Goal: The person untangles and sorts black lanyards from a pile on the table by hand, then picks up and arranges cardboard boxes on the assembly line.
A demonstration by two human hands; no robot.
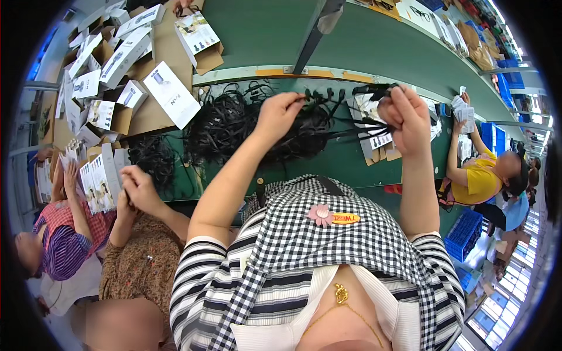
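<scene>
Gripping thin, ribbon-like black straps, a person's right hand curls its fingers around one bunch while the left hand pinches strap ends between thumb and finger. Beneath the left fingers, a tangled heap of flat black straps spreads over the green surface. Farther left of the fingers lie white-and-brown printed cardboard boxes; well to their right, a co-worker in a yellow top handles white items.
</scene>
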